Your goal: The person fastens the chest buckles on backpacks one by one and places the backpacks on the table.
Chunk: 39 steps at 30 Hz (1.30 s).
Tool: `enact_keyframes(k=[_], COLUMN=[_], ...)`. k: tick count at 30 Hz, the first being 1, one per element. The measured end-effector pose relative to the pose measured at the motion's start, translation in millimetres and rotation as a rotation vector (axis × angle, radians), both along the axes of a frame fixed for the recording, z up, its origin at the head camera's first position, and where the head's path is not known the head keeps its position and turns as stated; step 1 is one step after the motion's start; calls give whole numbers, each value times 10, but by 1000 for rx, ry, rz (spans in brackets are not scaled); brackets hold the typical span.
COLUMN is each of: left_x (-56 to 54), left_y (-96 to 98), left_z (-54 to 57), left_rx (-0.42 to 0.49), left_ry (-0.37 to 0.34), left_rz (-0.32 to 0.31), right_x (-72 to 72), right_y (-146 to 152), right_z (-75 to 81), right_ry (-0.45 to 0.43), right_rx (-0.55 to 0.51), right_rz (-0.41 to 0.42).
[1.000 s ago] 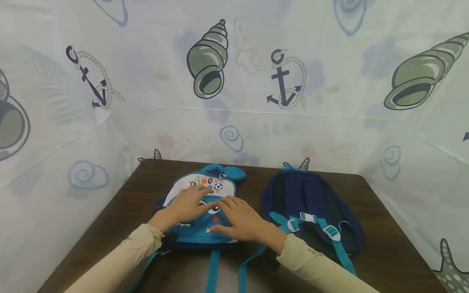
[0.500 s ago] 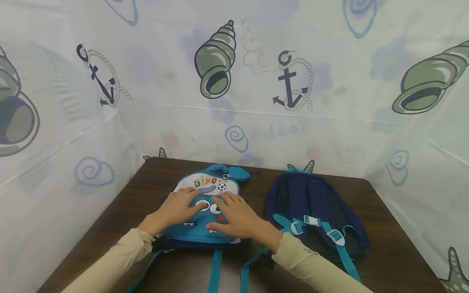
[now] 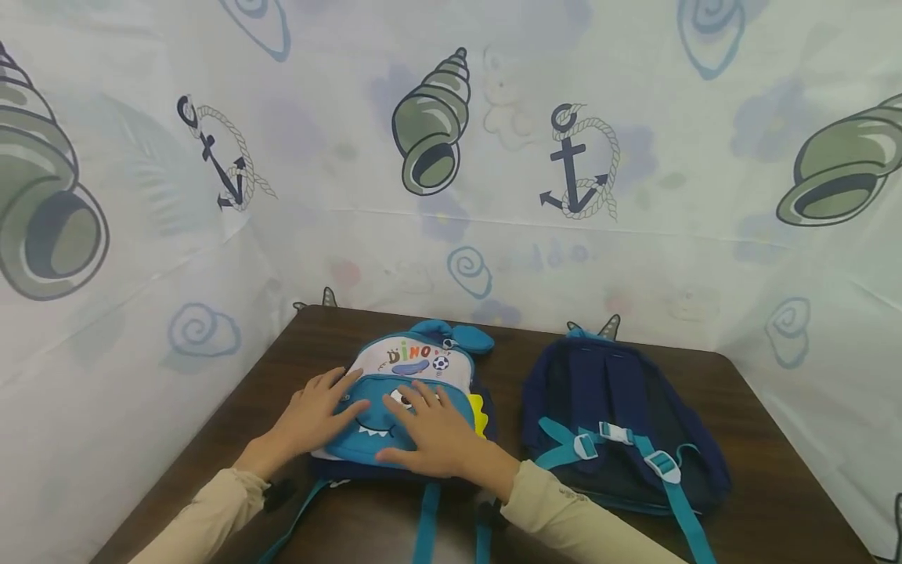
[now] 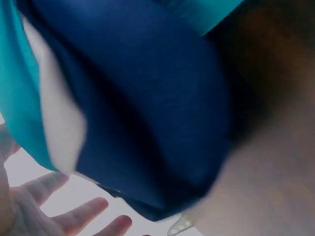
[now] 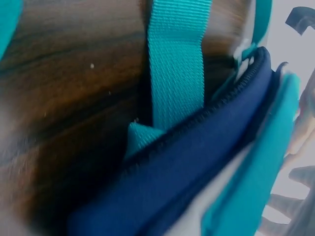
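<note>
A small child's backpack [image 3: 416, 368] lies face up on the table, with a white "DINO" panel on top and a blue dinosaur-face pocket below. Along its right side run yellow spikes [image 3: 478, 415]. My left hand [image 3: 310, 419] is at the bag's left side, fingers spread; in the left wrist view the fingers [image 4: 81, 214] extend beside the navy side panel [image 4: 147, 108]. Over the face pocket lies my right hand [image 3: 437, 435], fingers spread, hiding part of the printed eyes. The right wrist view catches the bag's navy lower edge [image 5: 211, 132] and a teal strap [image 5: 177, 64].
To the right, a second navy backpack [image 3: 592, 384] lies back side up, with teal straps and white buckles [image 3: 662, 466]. Teal straps [image 3: 426, 525] trail toward me over the dark wooden table [image 3: 359, 521]. Behind hangs a white cloth [image 3: 338, 157] printed with shells and anchors.
The hands have moved apart, the left one sliding off toward the bag's left side. More of the face's mouth and the yellow spikes now show. The view has shifted slightly.
</note>
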<state>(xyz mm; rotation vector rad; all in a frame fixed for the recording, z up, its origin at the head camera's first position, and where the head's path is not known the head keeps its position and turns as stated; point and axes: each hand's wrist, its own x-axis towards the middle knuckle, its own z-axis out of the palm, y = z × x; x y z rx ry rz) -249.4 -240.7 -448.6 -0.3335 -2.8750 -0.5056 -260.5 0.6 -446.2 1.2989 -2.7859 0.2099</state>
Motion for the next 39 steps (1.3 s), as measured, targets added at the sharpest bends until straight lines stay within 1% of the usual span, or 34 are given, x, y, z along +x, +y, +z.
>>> enact_keyframes(k=[6,10,13,15,20,23,26,30,33,36,39], left_x=[71,97,121,136,161,160,140,110,107,107,92], left_y=[-133,-190,-226,-244,-276,-286,-277,-246,-222,-199,-186], left_z=[-148,-208,-235,-257,-303,-303,-293,-269,-248,-224,-215], left_rx=[-54,-38,16,61,182,267,343,438,536,607,633], left_ry=[-16,-55,-117,-173,-302,-348,-377,-406,-417,-411,-388], left_rz=[57,76,92,95,79,63,83,166,203,231,267], right_x=[47,76,93,100,111,116,120,132,141,146,158], right_y=[-125,-207,-263,-295,-353,-377,-388,-404,-427,-470,-548], right_z=[-99,-146,-169,-179,-182,-185,-183,-163,-149,-131,-107], right_ry=[-33,-42,-56,-63,-89,-107,-116,-116,-110,-93,-52], right_rx=[23,38,37,31,13,10,10,23,33,28,33], right_rz=[16,10,8,5,-6,-13,-16,-17,-22,-32,-51])
